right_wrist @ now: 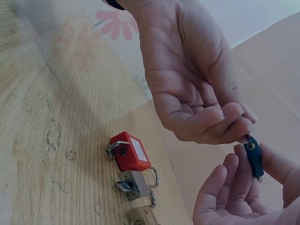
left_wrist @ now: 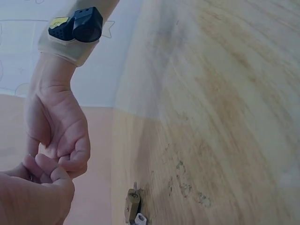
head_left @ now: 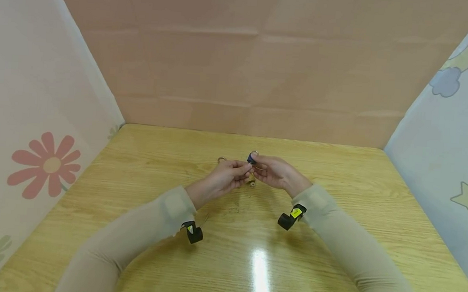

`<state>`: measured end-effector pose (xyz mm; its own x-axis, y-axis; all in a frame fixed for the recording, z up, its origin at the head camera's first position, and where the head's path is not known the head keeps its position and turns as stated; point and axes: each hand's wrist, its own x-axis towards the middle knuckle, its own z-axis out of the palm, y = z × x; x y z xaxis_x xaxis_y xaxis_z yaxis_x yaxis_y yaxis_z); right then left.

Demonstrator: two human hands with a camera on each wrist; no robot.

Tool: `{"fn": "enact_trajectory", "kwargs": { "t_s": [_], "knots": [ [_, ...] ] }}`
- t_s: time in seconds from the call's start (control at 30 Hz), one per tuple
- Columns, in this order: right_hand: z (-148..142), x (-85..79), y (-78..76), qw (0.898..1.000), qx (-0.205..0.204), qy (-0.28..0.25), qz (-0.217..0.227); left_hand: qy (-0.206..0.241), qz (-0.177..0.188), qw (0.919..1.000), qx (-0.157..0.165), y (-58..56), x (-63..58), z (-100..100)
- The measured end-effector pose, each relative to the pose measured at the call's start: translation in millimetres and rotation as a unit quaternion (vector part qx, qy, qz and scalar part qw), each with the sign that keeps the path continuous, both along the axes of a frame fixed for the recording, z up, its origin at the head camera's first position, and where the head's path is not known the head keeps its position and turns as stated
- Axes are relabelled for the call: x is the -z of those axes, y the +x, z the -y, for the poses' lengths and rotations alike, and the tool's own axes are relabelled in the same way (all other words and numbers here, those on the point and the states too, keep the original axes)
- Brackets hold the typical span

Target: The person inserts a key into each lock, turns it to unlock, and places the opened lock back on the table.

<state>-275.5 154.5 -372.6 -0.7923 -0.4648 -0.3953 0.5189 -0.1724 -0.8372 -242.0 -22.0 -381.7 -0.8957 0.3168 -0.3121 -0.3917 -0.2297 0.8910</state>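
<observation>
In the head view both hands meet above the far middle of the table. My right hand (head_left: 274,171) holds a small blue padlock (head_left: 251,158) between thumb and fingers, its metal shackle up. The round brass lock face on the blue padlock (right_wrist: 253,157) shows in the right wrist view. Right at that padlock, my left hand (head_left: 223,177) pinches a small thin metal piece, mostly hidden by the fingertips. Below the hands lie a red padlock (right_wrist: 133,152), a grey metal padlock (right_wrist: 136,183) and a brass padlock (right_wrist: 142,215).
Keys stick out of the red and grey padlocks. The wooden table (head_left: 160,267) has dark scuff marks near the locks. A pinkish-brown panel (head_left: 254,84) closes off the back, and patterned panels stand at both sides. Each wrist wears a black camera (head_left: 292,217).
</observation>
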Motion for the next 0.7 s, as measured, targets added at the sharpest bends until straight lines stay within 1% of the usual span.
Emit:
{"fn": "enact_trajectory", "kwargs": {
  "t_s": [0.1, 0.27, 0.4, 0.47, 0.57, 0.63, 0.7],
  "knots": [
    [1.2, -0.3, 0.3, 1.0, 0.011, 0.003, -0.001, -0.002, -0.007, 0.9999, -0.013, 1.2, 1.2, -1.4],
    [3.5, 2.2, 1.8, 1.0, 0.005, -0.004, -0.005, -0.002, -0.014, 0.9994, -0.032, 1.2, 2.9, -3.6],
    [2.7, 4.7, 2.7, 1.0, 0.003, -0.01, -0.011, -0.008, -0.007, 0.9995, -0.029, 0.0, 3.6, -4.0],
    [2.2, 5.6, 2.8, 1.0, 0.003, -0.011, -0.014, -0.026, 0.0, 0.9996, -0.012, 0.0, 3.7, -4.0],
    [1.7, 6.5, 2.5, 1.0, -0.004, -0.009, -0.024, -0.072, 0.001, 0.9967, 0.038, 0.7, 3.9, -4.4],
    [1.8, 6.6, 2.2, 0.999, -0.008, -0.008, -0.03, -0.103, -0.014, 0.9916, 0.077, 0.9, 3.9, -4.8],
    [2.2, 6.3, 2.0, 0.999, -0.009, -0.011, -0.034, -0.136, -0.042, 0.9842, 0.105, 0.6, 4.0, -4.6]
  ]
}}
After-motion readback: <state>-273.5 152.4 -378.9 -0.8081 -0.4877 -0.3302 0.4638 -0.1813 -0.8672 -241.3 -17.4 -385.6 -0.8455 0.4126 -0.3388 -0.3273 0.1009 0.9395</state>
